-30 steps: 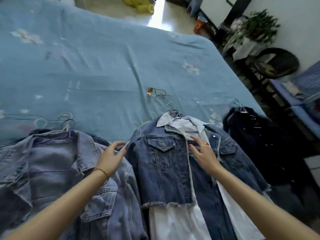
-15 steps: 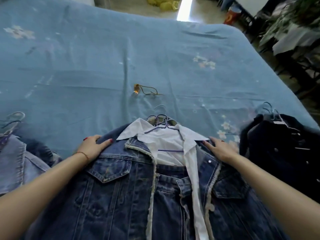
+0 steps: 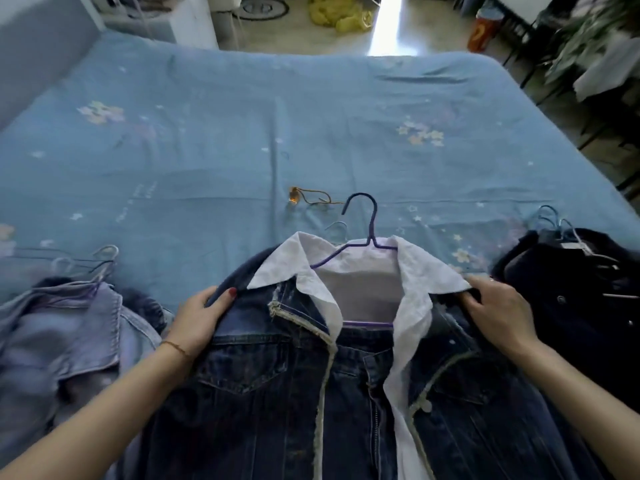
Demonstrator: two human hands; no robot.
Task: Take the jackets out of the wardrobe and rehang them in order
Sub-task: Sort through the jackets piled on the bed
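A dark blue denim jacket [image 3: 263,386] with a white collared shirt [image 3: 349,268] inside it lies in front of me on the blue bed [image 3: 242,133]. A purple wire hanger [image 3: 367,230] sticks up out of its collar. My left hand [image 3: 199,318] grips the jacket's left shoulder. My right hand [image 3: 498,310] grips the right shoulder by the shirt collar. A pale denim jacket [image 3: 59,341] on hangers lies to the left. A black jacket [image 3: 581,289] on hangers lies to the right.
A small amber charm on a brown cord [image 3: 304,197] lies on the sheet just beyond the hanger hook. Past the bed's far edge are a tiled floor with a yellow bundle [image 3: 336,13] and a red-orange container [image 3: 483,32]. Plants and dark furniture [image 3: 588,53] stand at the right.
Both hands moved out from the jacket's front to its shoulders and took hold. The collar end has come up, so the purple hanger hook now stands clear above the sheet.
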